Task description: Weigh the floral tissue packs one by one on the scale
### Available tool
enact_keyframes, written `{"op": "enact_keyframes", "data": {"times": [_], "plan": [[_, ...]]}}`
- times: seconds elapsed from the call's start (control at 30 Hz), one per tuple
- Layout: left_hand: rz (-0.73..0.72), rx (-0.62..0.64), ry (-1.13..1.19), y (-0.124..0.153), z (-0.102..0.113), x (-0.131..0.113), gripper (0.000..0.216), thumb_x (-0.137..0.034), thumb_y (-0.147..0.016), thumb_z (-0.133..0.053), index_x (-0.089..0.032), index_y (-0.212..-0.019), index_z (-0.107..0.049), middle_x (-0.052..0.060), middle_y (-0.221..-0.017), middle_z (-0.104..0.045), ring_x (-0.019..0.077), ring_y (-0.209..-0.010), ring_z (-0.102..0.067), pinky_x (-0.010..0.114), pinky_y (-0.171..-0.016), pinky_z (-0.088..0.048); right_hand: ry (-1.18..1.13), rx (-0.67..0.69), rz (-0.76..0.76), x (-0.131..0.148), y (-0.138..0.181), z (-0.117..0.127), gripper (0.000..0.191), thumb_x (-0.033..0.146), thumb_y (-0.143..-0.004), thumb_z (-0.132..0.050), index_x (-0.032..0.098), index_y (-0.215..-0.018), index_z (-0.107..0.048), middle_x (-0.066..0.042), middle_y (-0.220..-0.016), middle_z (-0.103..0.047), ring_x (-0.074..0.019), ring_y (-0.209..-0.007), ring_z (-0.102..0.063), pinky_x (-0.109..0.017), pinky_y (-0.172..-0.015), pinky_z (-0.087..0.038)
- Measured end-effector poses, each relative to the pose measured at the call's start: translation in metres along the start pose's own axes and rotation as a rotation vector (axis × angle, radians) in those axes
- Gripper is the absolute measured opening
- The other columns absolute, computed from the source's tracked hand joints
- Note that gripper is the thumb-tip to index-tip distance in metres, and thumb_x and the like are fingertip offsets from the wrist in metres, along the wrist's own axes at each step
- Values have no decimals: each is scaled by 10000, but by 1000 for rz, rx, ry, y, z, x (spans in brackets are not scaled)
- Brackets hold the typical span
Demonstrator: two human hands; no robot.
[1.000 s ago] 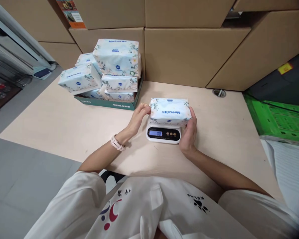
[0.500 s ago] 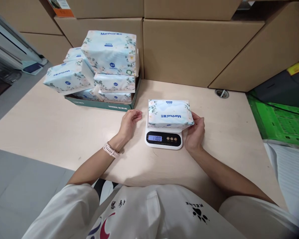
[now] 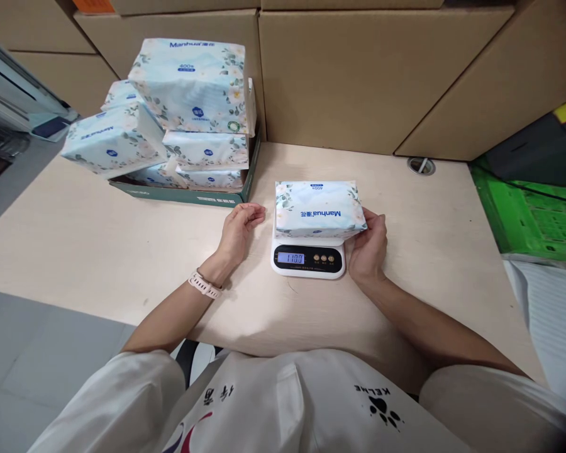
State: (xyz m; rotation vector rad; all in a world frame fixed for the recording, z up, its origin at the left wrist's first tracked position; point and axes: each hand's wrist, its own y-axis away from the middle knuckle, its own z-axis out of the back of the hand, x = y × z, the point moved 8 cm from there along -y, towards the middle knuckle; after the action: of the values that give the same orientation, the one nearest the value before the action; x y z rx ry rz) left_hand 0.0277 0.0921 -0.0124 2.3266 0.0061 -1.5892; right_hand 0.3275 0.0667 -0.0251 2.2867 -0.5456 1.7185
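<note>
A soft pack of tissues, pale blue and white with a floral print and "Manhua" lettering, lies on a white digital kitchen scale. The scale's lit display seems to read 110.0. At the pack's right end is my right hand, its bent fingers against the corner and partly hidden behind it. My left hand rests on the table left of the scale, apart from it, fingers loosely curled and holding nothing. Several more tissue packs are piled in a low green carton at the back left.
Large cardboard boxes form a wall along the back of the light wooden table. A cable hole is set in the tabletop near them. On the right are a green plastic crate and a dark grey object with a yellow label.
The display figure has gone from about 170.0 to 110.0. The view has shifted slightly; both hands and the pack keep nearly the same places on the table.
</note>
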Motion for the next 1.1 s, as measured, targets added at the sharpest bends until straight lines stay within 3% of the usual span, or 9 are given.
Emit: {"op": "enact_keyframes", "data": {"times": [1.1], "plan": [[10,20,-22,0,0,-1,46,-197,-827,-713,-160,-854,-707,62,-947,-761,150,-925,-710,328,-1005,-567,19,4,14,-1,-1,1,650,799,-986,-473,234,-1073,-783,-42,-1108,-792,-219,-1143,-740,-406,-1078,-566]]}}
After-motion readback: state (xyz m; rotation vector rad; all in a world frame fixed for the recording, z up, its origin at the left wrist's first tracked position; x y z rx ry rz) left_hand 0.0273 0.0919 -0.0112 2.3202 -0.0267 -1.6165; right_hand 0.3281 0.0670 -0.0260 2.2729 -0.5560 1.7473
